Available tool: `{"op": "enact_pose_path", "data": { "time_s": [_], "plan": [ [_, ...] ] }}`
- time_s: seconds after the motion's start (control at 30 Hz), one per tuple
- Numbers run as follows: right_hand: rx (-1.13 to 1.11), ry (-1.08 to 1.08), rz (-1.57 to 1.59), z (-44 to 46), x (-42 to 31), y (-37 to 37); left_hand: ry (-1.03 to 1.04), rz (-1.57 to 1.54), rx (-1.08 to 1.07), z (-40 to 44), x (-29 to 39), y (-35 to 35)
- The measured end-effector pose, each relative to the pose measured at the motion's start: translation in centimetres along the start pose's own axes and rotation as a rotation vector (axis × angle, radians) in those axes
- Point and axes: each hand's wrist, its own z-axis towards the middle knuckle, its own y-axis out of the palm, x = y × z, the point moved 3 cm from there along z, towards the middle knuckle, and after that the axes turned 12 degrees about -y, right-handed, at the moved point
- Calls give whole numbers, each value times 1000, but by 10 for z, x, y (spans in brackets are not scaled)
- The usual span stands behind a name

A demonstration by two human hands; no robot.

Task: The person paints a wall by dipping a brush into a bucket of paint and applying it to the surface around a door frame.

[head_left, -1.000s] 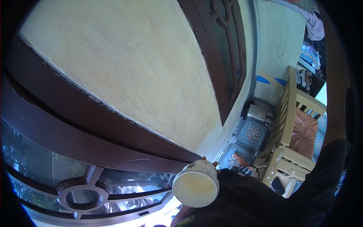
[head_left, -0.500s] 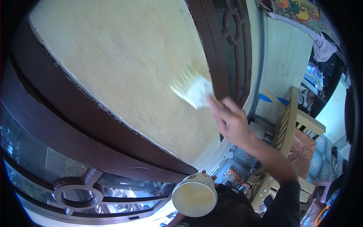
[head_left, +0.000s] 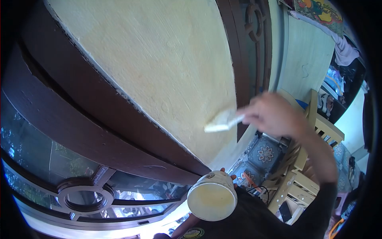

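Observation:
My right hand [head_left: 275,114] is closed round the handle of a wide paintbrush [head_left: 223,121]. The brush is slightly blurred, with its pale bristles at the lower part of a cream-painted wall panel [head_left: 159,67]. Below it, my left hand [head_left: 234,177] holds a small white bucket [head_left: 219,179] from behind, tilted so that its mouth faces me. Only a few fingertips show past its side; the rest of that hand is hidden. Pale yellow paint coats the inside of the bucket.
Dark brown wooden frames [head_left: 99,127] border the panel on both sides, with window glass [head_left: 75,159] at lower left. To the right are a wooden bench [head_left: 304,187], patterned floor tiles [head_left: 264,153] and a cloth [head_left: 345,51] near a shelf.
The brush has moved down the panel and turned from broad face to nearly edge-on. My right hand stays round its handle. The view has shifted slightly, and the bucket remains held.

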Motion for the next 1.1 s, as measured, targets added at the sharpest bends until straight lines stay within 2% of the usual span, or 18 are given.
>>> {"op": "enact_pose_path", "data": {
  "time_s": [0.03, 0.07, 0.1, 0.13, 0.17, 0.23, 0.3, 0.37, 0.47, 0.57, 0.63, 0.7, 0.8, 0.9, 0.97, 1.0, 1.03, 1.1],
  "plan": [
    [119, -52, -6, 9, -9, -49, 16, 7, 12, 0, 4, 0],
    [377, -313, -182, 12, -20, -92, 13, 31, -46, 0, -1, 15],
    [484, -280, -189, 21, -17, -128, 11, 25, -46, -2, -6, 16],
    [410, -140, -426, 19, -85, -165, 54, 7, -35, -3, -7, 15],
    [407, -138, -430, 31, -110, -181, 98, -12, -24, -5, -8, 14],
    [650, 234, -693, 41, -130, -204, 96, 1, -45, -9, -6, 11],
    [856, 59, -639, 46, -126, -212, 100, 14, -66, -10, -5, 10],
    [1002, -99, -525, 52, -115, -218, 14, -7, -161, -9, -5, 14],
    [1099, -221, -322, 58, -101, -213, 64, 35, -92, -9, -11, 21],
    [1018, -292, -77, 67, -82, -177, 67, -9, -22, -14, -11, 27],
    [1098, -374, -489, 74, -69, -115, 53, -16, -37, -14, -11, 31],
    [1004, -426, -224, 58, -65, -54, 40, -29, -52, -17, -10, 31],
    [879, -294, 116, 21, -47, 52, -3, -25, -39, -23, -3, 27],
    [671, -37, 182, -36, -33, 173, -55, -5, -113, -31, 6, 13],
    [479, 127, 217, -76, -25, 239, 1, 15, -77, -38, 14, -1],
    [362, 224, 213, -89, -21, 253, 3, 9, -84, -39, 13, 0],
    [353, 225, 211, -101, -10, 258, 33, 12, -76, -40, 13, 2],
    [-1, 236, 184, -107, 3, 258, 54, 10, -65, -40, 11, 5]
  ]
}}
